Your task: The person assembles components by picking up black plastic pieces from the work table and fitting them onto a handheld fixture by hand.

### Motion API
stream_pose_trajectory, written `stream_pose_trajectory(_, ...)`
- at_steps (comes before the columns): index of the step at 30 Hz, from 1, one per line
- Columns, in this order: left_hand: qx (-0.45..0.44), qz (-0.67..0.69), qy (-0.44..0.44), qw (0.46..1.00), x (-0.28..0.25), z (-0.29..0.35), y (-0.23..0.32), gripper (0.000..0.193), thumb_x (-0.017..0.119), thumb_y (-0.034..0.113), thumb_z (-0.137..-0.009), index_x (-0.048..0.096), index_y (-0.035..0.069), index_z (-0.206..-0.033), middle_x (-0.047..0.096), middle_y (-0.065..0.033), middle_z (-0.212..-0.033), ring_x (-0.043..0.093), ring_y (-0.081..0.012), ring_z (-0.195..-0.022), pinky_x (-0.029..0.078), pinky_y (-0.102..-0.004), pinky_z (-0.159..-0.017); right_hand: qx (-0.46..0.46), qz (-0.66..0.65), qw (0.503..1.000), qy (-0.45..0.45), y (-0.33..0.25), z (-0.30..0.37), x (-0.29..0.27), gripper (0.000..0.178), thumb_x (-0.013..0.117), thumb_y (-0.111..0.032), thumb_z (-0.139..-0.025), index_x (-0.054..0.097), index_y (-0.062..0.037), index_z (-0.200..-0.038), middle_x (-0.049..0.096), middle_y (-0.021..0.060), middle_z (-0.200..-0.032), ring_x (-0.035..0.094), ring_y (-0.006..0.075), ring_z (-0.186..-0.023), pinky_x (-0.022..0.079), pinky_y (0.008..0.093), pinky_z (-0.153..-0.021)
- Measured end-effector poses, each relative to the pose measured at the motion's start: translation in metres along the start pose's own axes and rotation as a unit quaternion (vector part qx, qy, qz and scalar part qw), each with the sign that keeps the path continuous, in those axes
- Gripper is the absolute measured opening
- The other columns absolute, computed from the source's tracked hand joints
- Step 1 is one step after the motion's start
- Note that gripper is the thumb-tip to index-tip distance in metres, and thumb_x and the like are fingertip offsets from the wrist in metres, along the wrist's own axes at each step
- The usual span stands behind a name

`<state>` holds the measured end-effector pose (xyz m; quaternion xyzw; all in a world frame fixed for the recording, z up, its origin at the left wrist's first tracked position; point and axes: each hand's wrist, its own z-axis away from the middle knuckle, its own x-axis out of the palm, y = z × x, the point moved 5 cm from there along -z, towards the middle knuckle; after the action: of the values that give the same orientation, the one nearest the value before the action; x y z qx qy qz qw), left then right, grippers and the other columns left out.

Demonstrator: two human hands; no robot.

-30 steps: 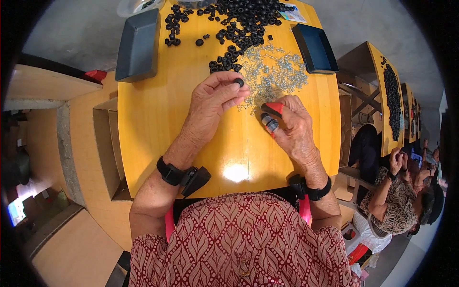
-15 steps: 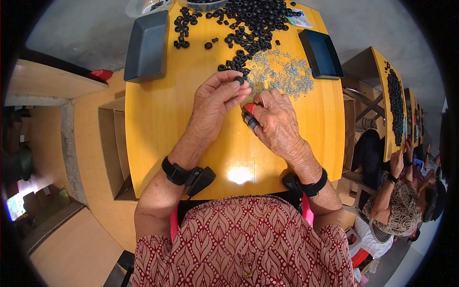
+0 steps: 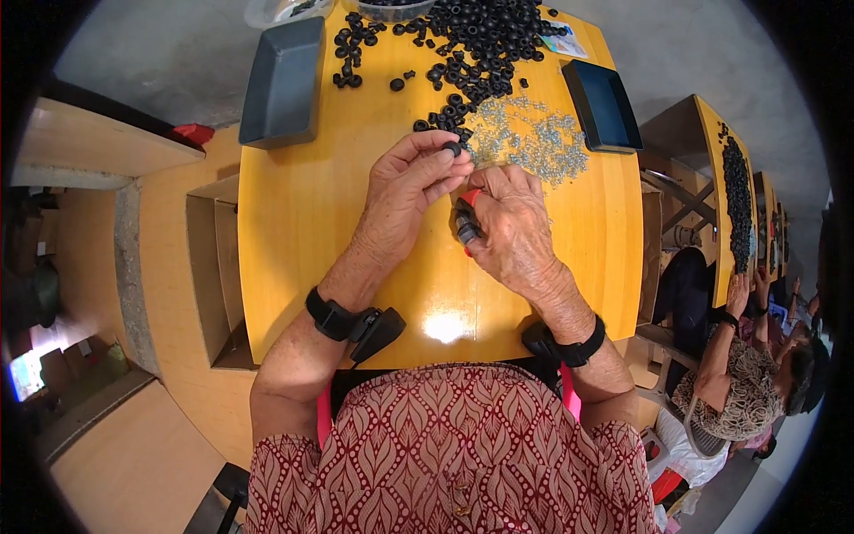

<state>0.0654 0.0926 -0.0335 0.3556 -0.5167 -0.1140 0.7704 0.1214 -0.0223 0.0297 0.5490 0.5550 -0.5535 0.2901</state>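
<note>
Ahead, a clear tub (image 3: 267, 18) holds dark bits (image 3: 302, 8); the left hand (image 3: 399, 182) pinches a round part (image 3: 453, 148), the right hand (image 3: 514, 220) curled, its hold unclear.

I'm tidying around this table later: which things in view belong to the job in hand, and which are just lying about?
Belonging, it seems:
black piece held in the left hand
small clear pieces beside the right hand
heap of black pieces
left dark tray and right dark tray, probably

Apparently just lying about:
red item at far left
printed sheet beyond the right dark tray
</note>
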Motion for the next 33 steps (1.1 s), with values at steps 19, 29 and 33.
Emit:
stream_pose_trajectory(19,0.0,0.013,0.009,1.0,0.0,0.0,0.0,0.02,0.06,0.012,-0.094,0.061,0.004,-0.113,0.067,-0.0075,-0.104,0.067,-0.0155,-0.096,0.054,-0.026,-0.087,0.007,-0.048,0.999,0.007,0.012,0.008,-0.015,0.03,0.072,-0.001,-0.066,0.068,-0.0026,-0.096,0.055,0.0118,-0.114,0.049,0.0316,-0.115,0.038,0.0444,-0.098)
stream_pose_trajectory(29,0.0,0.004,0.002,1.0,-0.002,-0.001,0.0,0.024,0.059,0.011,-0.094,0.059,0.003,-0.117,0.067,-0.0113,-0.108,0.066,-0.0187,-0.1,0.053,-0.0298,-0.09,-0.057,0.009,0.996,-0.066,0.021,-0.012,-0.014,0.034,0.073,-0.005,-0.068,0.072,-0.0062,-0.101,0.054,0.0113,-0.128,0.045,0.0312,-0.125,0.038,0.0445,-0.102)
stream_pose_trajectory(33,-0.004,0.007,0.003,1.0,-0.002,0.0,0.001,0.023,0.059,0.01,-0.094,0.059,0.003,-0.116,0.067,-0.011,-0.107,0.066,-0.0187,-0.101,0.053,-0.0296,-0.09,-0.037,0.005,0.998,-0.053,0.024,-0.012,-0.018,0.032,0.073,-0.006,-0.068,0.072,-0.0052,-0.1,0.055,0.0125,-0.128,0.045,0.0313,-0.126,0.037,0.0439,-0.103)
